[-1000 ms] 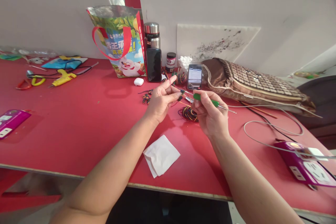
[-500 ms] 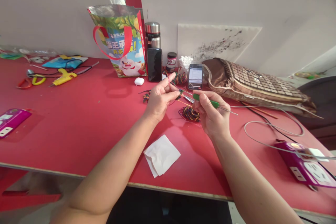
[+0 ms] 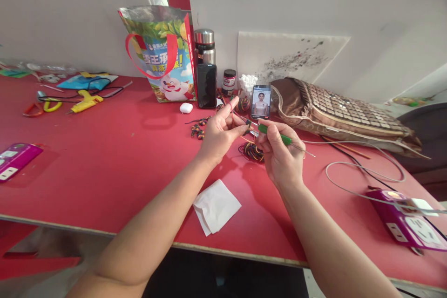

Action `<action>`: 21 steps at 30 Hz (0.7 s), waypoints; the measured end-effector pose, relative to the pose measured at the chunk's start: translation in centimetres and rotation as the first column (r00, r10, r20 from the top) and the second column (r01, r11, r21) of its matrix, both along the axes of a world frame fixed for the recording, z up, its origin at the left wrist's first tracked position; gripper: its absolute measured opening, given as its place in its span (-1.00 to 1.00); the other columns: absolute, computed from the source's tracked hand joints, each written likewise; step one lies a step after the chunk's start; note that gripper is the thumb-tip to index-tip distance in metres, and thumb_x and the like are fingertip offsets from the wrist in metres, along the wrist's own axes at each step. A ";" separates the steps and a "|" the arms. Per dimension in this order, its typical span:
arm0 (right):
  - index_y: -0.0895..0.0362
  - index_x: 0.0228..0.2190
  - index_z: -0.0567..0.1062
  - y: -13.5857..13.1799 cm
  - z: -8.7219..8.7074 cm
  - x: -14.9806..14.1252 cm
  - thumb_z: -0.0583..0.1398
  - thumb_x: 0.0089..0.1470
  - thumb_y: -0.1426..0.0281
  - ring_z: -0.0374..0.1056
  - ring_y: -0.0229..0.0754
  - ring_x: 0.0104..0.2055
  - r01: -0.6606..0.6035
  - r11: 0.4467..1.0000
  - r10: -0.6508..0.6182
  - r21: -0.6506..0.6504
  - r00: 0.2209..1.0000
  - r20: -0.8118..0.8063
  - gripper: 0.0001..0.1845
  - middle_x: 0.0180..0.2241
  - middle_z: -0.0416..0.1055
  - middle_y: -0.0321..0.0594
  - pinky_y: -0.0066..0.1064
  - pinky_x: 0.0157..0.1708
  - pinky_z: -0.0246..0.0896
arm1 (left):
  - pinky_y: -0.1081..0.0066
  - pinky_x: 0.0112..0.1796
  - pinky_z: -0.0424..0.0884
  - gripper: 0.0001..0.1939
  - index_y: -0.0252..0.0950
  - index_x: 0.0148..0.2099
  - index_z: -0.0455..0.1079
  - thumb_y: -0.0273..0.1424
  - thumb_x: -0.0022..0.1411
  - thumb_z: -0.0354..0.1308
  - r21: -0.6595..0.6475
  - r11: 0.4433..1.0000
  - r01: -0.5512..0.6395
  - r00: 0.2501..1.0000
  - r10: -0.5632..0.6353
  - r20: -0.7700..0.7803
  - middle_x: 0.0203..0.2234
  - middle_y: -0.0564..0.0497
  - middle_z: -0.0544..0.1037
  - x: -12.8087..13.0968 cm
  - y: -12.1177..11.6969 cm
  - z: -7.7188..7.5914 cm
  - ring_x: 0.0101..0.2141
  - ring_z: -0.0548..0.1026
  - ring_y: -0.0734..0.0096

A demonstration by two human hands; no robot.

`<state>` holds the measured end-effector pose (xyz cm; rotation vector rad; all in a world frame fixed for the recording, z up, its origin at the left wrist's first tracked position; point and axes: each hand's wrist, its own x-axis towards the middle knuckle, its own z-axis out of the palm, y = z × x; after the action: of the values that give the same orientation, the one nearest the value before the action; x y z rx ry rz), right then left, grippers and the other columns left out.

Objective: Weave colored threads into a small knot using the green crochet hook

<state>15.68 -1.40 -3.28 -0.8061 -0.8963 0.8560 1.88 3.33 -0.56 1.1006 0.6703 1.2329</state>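
My left hand (image 3: pixel 218 138) pinches a small dark piece of crochet (image 3: pixel 247 125) between thumb and fingers. A reddish yarn (image 3: pixel 232 115) runs over its raised index finger. In my right hand (image 3: pixel 284 158) is a crochet hook (image 3: pixel 286 139) with a green handle; its thin metal shaft sticks out past the fingers, and its working tip lies close to the crochet piece. Below the hands lies a loose bundle of multicoloured yarn (image 3: pixel 252 152). A knotted, multicoloured strip (image 3: pixel 197 131) rests left of my left hand. Whether the hook's tip is inside a stitch is too small to tell.
Behind the hands stand a dark phone (image 3: pixel 207 86), a lit phone (image 3: pixel 260 102), a jar (image 3: pixel 229 82) and a shopping bag (image 3: pixel 171 74). A brown bag (image 3: pixel 335 111) lies right. Nearer are a folded tissue (image 3: pixel 217 207), a purple power strip (image 3: pixel 401 219) and a cable (image 3: pixel 363 163).
My left hand has shifted right with the crochet piece, closer to my right hand, uncovering more of the knotted strip. The lit phone's screen now shows a person.
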 end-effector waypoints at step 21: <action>0.00 -0.23 0.73 0.4 -0.1 0.3 0.47 0.14 0.08 0.23 -0.28 -0.49 -0.087 0.996 0.086 -0.024 0.995 -0.040 -0.71 -0.53 0.40 -0.37 -0.36 -0.47 0.18 | 0.40 -0.11 0.44 -0.23 -0.21 0.35 0.49 -0.53 0.09 0.51 -0.077 0.997 -0.015 0.992 0.024 0.128 -0.38 0.12 0.66 0.7 -0.1 -0.7 -0.31 0.56 0.48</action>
<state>15.98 -1.01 -3.42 -0.7751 -0.8921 0.9579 2.54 3.22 -1.30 0.9457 0.6254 1.2737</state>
